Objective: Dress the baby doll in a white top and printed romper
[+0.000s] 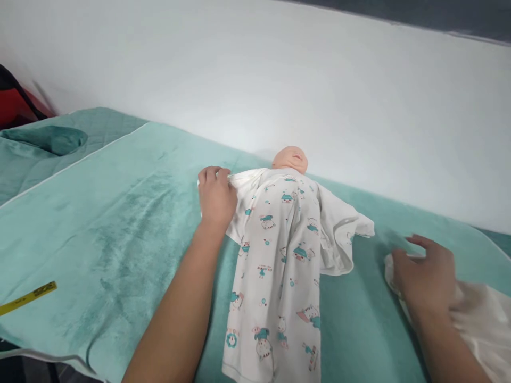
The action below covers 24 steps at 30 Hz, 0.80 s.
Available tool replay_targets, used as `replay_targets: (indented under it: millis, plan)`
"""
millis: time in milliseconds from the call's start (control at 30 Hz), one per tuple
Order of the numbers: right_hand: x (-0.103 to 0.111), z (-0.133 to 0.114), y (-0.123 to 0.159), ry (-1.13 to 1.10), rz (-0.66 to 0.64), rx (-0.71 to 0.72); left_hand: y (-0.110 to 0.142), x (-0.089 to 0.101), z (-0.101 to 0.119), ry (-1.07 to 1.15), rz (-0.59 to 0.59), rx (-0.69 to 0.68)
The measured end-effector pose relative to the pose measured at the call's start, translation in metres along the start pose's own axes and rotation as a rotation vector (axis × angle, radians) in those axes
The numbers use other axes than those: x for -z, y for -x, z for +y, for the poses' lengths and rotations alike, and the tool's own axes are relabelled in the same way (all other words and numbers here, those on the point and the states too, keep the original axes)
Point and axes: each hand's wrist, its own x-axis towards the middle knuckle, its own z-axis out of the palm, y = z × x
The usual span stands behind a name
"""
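Note:
A baby doll (290, 158) lies on its back, its head toward the wall, in a white baby gown (279, 250) printed with small cartoon animals. Its body and limbs are hidden under the fabric. My left hand (216, 194) has its fingers curled over the gown's sleeve on the left, with a little white cloth showing past them. At the right, my right hand (427, 276), slightly blurred, grips a white cloth (487, 314) that spreads beside and behind the wrist. The gown's other sleeve (339, 223) lies spread out between the doll and my right hand.
A teal plush blanket (131, 239) covers the surface under the doll. The white wall (255, 74) rises directly behind. A yellow strip (29, 298) lies at the left, and a red and black object (19, 101) stands at the far left.

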Motion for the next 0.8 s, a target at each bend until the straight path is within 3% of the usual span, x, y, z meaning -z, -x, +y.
replay_targets:
  millis: [33,133,233,333,400,500,633,800]
  plan:
    - [-0.001,-0.017,0.000,-0.029,0.045,0.070,-0.001,-0.005,0.001,0.036,-0.004,-0.039]
    - [-0.011,-0.089,-0.002,-0.227,0.011,0.240,-0.001,-0.019,0.006,0.105,-0.042,-0.136]
    - [-0.029,-0.169,-0.013,-0.406,-0.218,0.376,-0.001,-0.029,0.015,0.114,-0.070,-0.203]
    - [-0.053,-0.225,-0.023,-0.382,-0.471,0.564,-0.005,-0.034,0.023,0.043,-0.121,-0.233]
    - [-0.066,-0.239,-0.026,-0.240,-0.530,0.671,-0.010,-0.037,0.026,-0.028,-0.159,-0.223]
    - [-0.076,-0.239,-0.023,-0.121,-0.498,0.754,-0.019,-0.041,0.026,-0.104,-0.198,-0.198]
    - [-0.075,-0.232,-0.016,-0.122,-0.438,0.763,-0.028,-0.041,0.021,-0.117,-0.224,-0.155]
    - [-0.075,-0.233,-0.015,-0.116,-0.417,0.767,-0.036,-0.036,0.010,-0.101,-0.217,-0.001]
